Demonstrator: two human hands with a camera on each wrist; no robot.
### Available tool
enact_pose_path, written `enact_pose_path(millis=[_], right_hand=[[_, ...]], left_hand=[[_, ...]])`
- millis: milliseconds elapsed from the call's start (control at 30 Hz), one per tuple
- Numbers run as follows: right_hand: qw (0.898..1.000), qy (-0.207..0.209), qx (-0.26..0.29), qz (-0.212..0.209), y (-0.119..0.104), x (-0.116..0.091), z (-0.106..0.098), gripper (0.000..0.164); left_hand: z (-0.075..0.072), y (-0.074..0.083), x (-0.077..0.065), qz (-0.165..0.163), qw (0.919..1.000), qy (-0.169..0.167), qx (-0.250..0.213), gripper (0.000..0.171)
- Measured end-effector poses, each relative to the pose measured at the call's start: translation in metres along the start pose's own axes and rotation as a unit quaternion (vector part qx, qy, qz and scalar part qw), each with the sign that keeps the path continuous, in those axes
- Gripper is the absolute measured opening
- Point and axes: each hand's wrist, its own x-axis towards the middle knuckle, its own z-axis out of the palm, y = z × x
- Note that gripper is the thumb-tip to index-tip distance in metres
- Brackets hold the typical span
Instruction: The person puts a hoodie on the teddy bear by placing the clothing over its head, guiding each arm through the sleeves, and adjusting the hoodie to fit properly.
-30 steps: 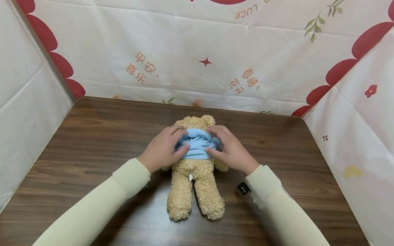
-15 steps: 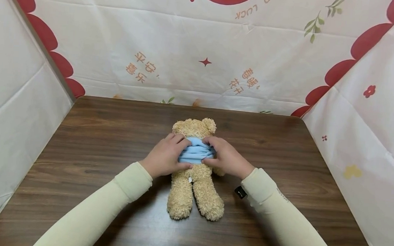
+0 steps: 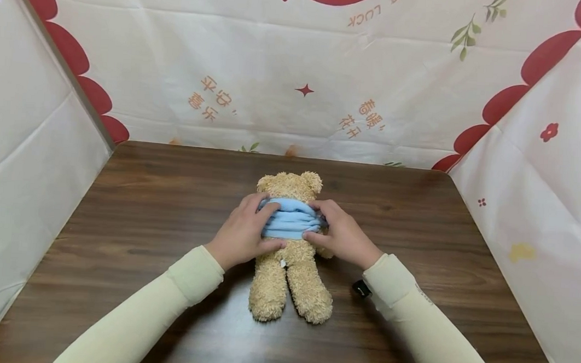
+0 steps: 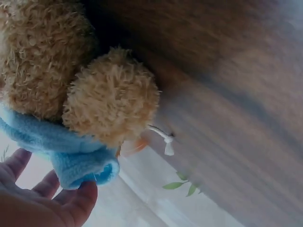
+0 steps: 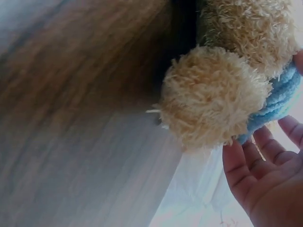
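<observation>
A curly light-brown teddy bear (image 3: 270,293) lies on the table, head away from me and legs toward me, with no face showing. Round its torso sits a bunched blue shirt (image 3: 290,220). My left hand (image 3: 238,236) holds the shirt's left side, its thumb along the bottom hem. In the left wrist view, fingertips touch the blue sleeve (image 4: 80,168) below a round fuzzy paw (image 4: 113,99). My right hand (image 3: 344,236) grips the right side, thumb at the hem and fingers higher up. The right wrist view shows fingertips at the shirt edge, beside another paw (image 5: 213,101).
The dark wood-grain table (image 3: 162,191) carries the bear. White printed cloth (image 3: 297,56) hangs behind it and at both sides. A small white tag (image 3: 283,263) shows between the bear's legs. A black device (image 3: 362,288) sits at my right cuff.
The shirt has shifted slightly toward the bear's legs and its folds lie more level. My left hand has moved a little nearer me, its thumb now at the hem.
</observation>
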Motion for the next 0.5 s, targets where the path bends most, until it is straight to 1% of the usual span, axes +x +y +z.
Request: enact_pose_path(millis=[100, 233, 300, 433, 500], right_hand=[[1.000, -0.007, 0.005, -0.012, 0.0025, -0.0010, 0.0007, 0.070], [0.999, -0.031, -0.007, -0.022, 0.0043, -0.0003, -0.0004, 0.075], [0.999, -0.034, -0.011, -0.022, 0.0041, 0.0007, 0.0005, 0.072], [0.999, -0.019, -0.017, -0.022, 0.0034, 0.0017, 0.0032, 0.061], [0.999, -0.015, -0.017, -0.023, 0.0043, 0.0015, 0.0037, 0.059]], left_hand=[[-0.0031, -0.0004, -0.0009, 0.010, 0.9999, -0.004, 0.002, 0.079], [-0.0036, 0.0023, 0.0011, 0.005, 0.9992, -0.039, 0.000, 0.080], [-0.0022, 0.0027, 0.0021, 0.005, 0.9988, -0.048, 0.000, 0.079], [0.0015, 0.0026, 0.0047, 0.019, 0.9992, -0.036, 0.006, 0.074], [0.0023, 0.0026, 0.0058, 0.024, 0.9992, -0.031, 0.009, 0.072]])
